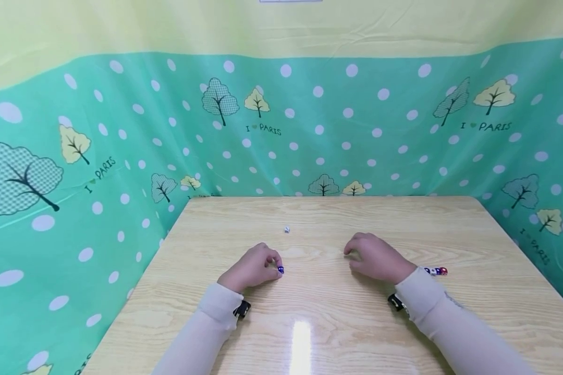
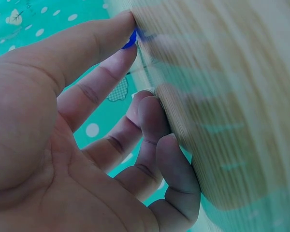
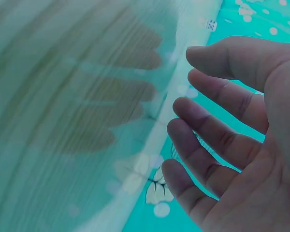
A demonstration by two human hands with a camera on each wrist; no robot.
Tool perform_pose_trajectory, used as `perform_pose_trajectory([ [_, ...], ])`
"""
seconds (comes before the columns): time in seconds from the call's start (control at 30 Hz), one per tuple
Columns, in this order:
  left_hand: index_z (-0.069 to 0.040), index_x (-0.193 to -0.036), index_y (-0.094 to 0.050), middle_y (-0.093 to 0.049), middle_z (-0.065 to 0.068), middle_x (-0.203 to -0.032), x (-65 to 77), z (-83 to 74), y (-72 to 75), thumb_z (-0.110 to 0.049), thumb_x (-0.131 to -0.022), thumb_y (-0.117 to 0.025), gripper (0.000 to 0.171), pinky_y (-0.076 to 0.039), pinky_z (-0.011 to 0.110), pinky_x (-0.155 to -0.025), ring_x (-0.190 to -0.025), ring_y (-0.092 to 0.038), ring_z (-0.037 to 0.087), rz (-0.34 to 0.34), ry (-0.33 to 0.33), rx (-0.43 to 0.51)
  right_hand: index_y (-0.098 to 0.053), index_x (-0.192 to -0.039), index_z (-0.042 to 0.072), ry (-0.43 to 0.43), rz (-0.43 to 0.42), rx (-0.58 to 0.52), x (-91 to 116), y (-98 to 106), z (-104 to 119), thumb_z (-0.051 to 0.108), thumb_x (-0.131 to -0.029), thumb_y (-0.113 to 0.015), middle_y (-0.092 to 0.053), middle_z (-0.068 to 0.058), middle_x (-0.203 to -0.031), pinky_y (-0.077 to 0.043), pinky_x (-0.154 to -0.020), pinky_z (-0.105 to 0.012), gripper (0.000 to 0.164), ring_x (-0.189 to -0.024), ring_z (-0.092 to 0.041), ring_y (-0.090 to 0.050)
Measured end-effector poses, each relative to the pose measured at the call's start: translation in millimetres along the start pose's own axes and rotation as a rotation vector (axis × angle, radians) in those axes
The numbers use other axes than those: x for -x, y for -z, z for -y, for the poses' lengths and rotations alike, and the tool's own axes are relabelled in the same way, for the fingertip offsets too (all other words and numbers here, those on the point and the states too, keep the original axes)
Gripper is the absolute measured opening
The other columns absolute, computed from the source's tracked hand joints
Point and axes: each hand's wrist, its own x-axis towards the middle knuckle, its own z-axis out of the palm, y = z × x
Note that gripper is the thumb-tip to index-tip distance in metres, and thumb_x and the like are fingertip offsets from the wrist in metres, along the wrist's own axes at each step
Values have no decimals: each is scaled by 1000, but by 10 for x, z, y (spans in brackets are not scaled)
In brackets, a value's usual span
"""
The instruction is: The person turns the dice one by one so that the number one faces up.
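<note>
Between the thumb and index finger of my left hand [image 1: 255, 265] a small blue die [image 1: 280, 270] is pinched, down at the tabletop. The left wrist view shows just a sliver of that blue die [image 2: 130, 40] between the two fingertips. My right hand [image 1: 375, 258] hovers over the table to the right, its fingers loosely bent and holding nothing. Farther back lies a white die [image 1: 287, 229], which the right wrist view shows with dark dots. Beside the right wrist runs a short row of dice, with a red die [image 1: 443, 271] at its right end; the sleeve partly hides the row.
A light wood-grain table [image 1: 338, 323] spreads under both hands, with a bright glare streak near the front. A green and yellow curtain [image 1: 309, 151] with dots and trees hangs behind and along the sides. Dark straps with small devices sit at both wrists.
</note>
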Motion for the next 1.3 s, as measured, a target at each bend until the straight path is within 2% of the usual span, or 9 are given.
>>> perform_pose_trajectory([
  [0.17,-20,-93,-73,-57,7,-104,2,14,5,-23,-88,-84,12,-43,37,-80,-90,-50,20,5,0,-7,-77,-107,11,-10,35,7,-142,-42,135,13,-88,-79,-71,-2,-107,-56,-93,-42,20,-102,-21,-67],
  [0.4,-22,-92,-73,-57,5,-104,-19,38,4,-25,-87,-84,13,-44,38,-82,-92,-51,20,5,-4,0,-77,-110,8,18,51,2,-395,-108,255,13,-88,-78,-72,-4,-108,-57,-90,-40,22,-96,-19,-67],
  [0.73,-24,-91,-73,-56,4,-102,-42,50,10,-27,-87,-85,13,-43,35,-77,-88,-50,19,11,10,-13,-77,-110,10,3,77,7,-817,-223,363,16,-90,-77,-73,-1,-105,-56,-92,-38,21,-95,-15,-67],
  [1.03,-26,-89,-72,-56,3,-101,-58,54,4,-28,-87,-85,13,-43,34,-78,-89,-50,19,13,15,-22,-77,-110,9,-44,51,37,-1056,-299,501,16,-89,-77,-74,-5,-106,-56,-94,-40,23,-99,-22,-69],
  [1.3,-26,-89,-72,-56,3,-102,-58,68,-8,-28,-87,-85,13,-43,35,-80,-91,-50,18,12,10,-24,-74,-119,8,-105,70,61,-1242,-352,586,23,-89,-78,-74,-8,-114,-55,-96,-41,33,-105,-24,-68],
])
